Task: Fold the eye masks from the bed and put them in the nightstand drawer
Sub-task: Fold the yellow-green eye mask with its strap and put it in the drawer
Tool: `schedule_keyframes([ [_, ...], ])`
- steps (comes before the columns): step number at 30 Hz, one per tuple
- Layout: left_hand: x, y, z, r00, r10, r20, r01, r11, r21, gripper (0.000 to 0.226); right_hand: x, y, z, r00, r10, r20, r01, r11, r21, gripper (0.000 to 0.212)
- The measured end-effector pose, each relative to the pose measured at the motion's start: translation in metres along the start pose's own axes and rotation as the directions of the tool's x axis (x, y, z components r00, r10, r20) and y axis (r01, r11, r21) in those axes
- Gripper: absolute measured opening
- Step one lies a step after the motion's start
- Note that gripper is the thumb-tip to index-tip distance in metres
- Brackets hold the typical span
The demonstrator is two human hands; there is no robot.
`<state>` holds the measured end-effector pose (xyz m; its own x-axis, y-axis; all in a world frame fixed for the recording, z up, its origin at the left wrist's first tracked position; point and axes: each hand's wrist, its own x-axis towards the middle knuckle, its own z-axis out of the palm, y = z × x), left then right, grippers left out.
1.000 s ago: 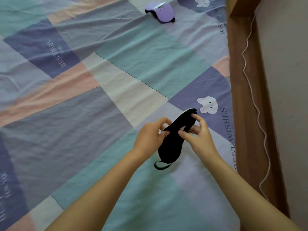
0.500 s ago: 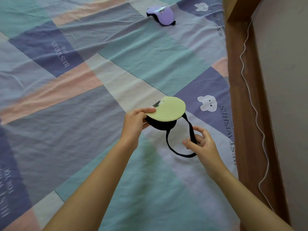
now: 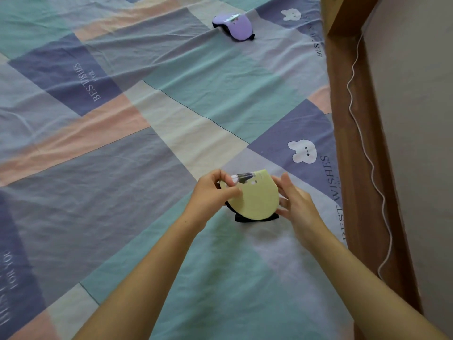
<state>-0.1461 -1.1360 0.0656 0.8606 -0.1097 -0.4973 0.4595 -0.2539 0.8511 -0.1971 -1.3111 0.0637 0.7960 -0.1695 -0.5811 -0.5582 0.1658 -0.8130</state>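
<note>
The folded pale-green fabric eye mask with black backing [image 3: 257, 197] is held just above the patchwork bedsheet [image 3: 171, 99], near its right edge. It is pinched by the left hand [image 3: 213, 195]; the right hand [image 3: 294, 200], fingers nearly straight, touches its side. The halves should be kept aligned and the black strap [image 3: 255, 219] tucked in. A purple eye mask [image 3: 235, 27] lies toward the far right corner.

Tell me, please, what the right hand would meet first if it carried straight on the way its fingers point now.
Most likely the folded yellow-green eye mask: the right hand points up and left with its fingertips at the mask's right edge, opposite the left hand gripping the other side. Depth is hard to judge from this one view.
</note>
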Motion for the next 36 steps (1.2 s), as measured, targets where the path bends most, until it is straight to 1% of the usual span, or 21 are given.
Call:
schedule_keyframes([
  [2, -0.003, 0.003, 0.005, 0.999, -0.020, 0.044, 0.022, 0.999, -0.033, 0.024, -0.005, -0.003, 0.006, 0.999, -0.025, 0.046, 0.025, 1.000, 0.003, 0.036],
  [4, -0.008, 0.007, 0.012, 0.994, -0.058, 0.087, 0.069, 0.989, -0.130, 0.025, -0.008, -0.002, 0.011, 0.995, -0.065, 0.073, 0.062, 0.997, 0.043, 0.022],
  [5, -0.008, 0.006, 0.015, 0.993, -0.076, 0.095, 0.089, 0.985, -0.145, 0.038, -0.008, 0.001, 0.013, 0.994, -0.084, 0.071, 0.080, 0.995, 0.051, 0.019],
  [7, -0.008, 0.003, 0.019, 0.991, -0.082, 0.103, 0.091, 0.993, -0.082, 0.066, -0.009, 0.005, 0.016, 0.992, -0.115, 0.044, 0.113, 0.993, 0.042, 0.013],
  [8, -0.006, 0.001, 0.019, 0.991, -0.077, 0.106, 0.082, 0.995, -0.048, 0.068, -0.009, 0.007, 0.017, 0.992, -0.121, 0.031, 0.120, 0.992, 0.040, 0.012],
  [10, -0.001, -0.001, 0.017, 0.993, -0.057, 0.104, 0.064, 0.996, -0.063, 0.053, -0.008, 0.013, 0.014, 0.994, -0.103, 0.043, 0.101, 0.994, 0.051, 0.018],
  [12, 0.004, -0.001, 0.014, 0.999, -0.007, 0.043, 0.012, 0.993, -0.115, 0.038, -0.009, 0.018, 0.010, 0.995, -0.055, 0.083, 0.052, 0.998, 0.038, 0.021],
  [15, 0.012, 0.002, 0.010, 0.992, 0.045, -0.120, -0.066, 0.983, -0.174, 0.032, -0.010, 0.025, 0.003, 0.996, -0.040, 0.081, 0.043, 0.998, -0.035, 0.008],
  [17, 0.018, 0.006, 0.007, 0.980, 0.066, -0.187, -0.106, 0.972, -0.209, 0.032, -0.012, 0.025, 0.001, 0.990, -0.070, 0.121, 0.076, 0.996, -0.044, 0.010],
  [19, 0.023, 0.011, 0.004, 0.977, 0.069, -0.201, -0.120, 0.960, -0.254, 0.031, -0.013, 0.021, 0.000, 0.983, -0.071, 0.172, 0.076, 0.997, -0.021, 0.010],
  [22, 0.023, 0.016, 0.004, 0.985, 0.061, -0.160, -0.111, 0.939, -0.325, 0.029, -0.012, 0.014, 0.001, 0.967, -0.046, 0.251, 0.050, 0.999, -0.007, 0.014],
  [24, 0.023, 0.014, 0.005, 0.983, 0.069, -0.170, -0.120, 0.943, -0.310, 0.030, -0.010, 0.010, 0.002, 0.953, -0.055, 0.297, 0.058, 0.998, 0.000, 0.020],
  [25, 0.024, 0.013, 0.005, 0.978, 0.076, -0.193, -0.131, 0.948, -0.289, 0.030, -0.009, 0.009, 0.002, 0.949, -0.072, 0.306, 0.066, 0.997, 0.029, 0.023],
  [27, 0.026, 0.009, 0.003, 0.963, 0.077, -0.258, -0.143, 0.959, -0.247, 0.031, -0.008, 0.005, 0.001, 0.949, -0.112, 0.296, 0.059, 0.981, 0.182, 0.023],
  [29, 0.028, 0.003, -0.001, 0.948, 0.081, -0.308, -0.137, 0.977, -0.165, 0.031, -0.007, 0.000, -0.002, 0.947, -0.149, 0.284, 0.031, 0.923, 0.383, 0.022],
  [30, 0.028, -0.001, -0.003, 0.945, 0.099, -0.311, -0.138, 0.985, -0.106, 0.031, -0.006, -0.002, -0.004, 0.946, -0.171, 0.277, 0.018, 0.877, 0.480, 0.024],
  [32, 0.027, -0.007, -0.004, 0.950, 0.147, -0.274, -0.156, 0.988, -0.010, 0.030, -0.001, -0.005, -0.007, 0.953, -0.184, 0.241, 0.005, 0.804, 0.595, 0.043],
  [33, 0.025, -0.010, -0.004, 0.955, 0.164, -0.249, -0.167, 0.986, 0.007, 0.030, 0.001, -0.005, -0.009, 0.961, -0.176, 0.215, 0.016, 0.807, 0.590, 0.050],
  [34, 0.024, -0.011, -0.004, 0.959, 0.170, -0.228, -0.173, 0.985, 0.007, 0.029, 0.006, -0.004, -0.011, 0.968, -0.162, 0.189, 0.036, 0.842, 0.539, 0.051],
  [35, 0.023, -0.012, -0.004, 0.961, 0.172, -0.216, -0.177, 0.984, -0.005, 0.028, 0.009, -0.002, -0.011, 0.976, -0.145, 0.164, 0.061, 0.900, 0.432, 0.049],
  [36, 0.021, -0.012, -0.004, 0.961, 0.172, -0.216, -0.181, 0.983, -0.023, 0.028, 0.011, 0.002, -0.012, 0.982, -0.126, 0.138, 0.088, 0.963, 0.254, 0.045],
])
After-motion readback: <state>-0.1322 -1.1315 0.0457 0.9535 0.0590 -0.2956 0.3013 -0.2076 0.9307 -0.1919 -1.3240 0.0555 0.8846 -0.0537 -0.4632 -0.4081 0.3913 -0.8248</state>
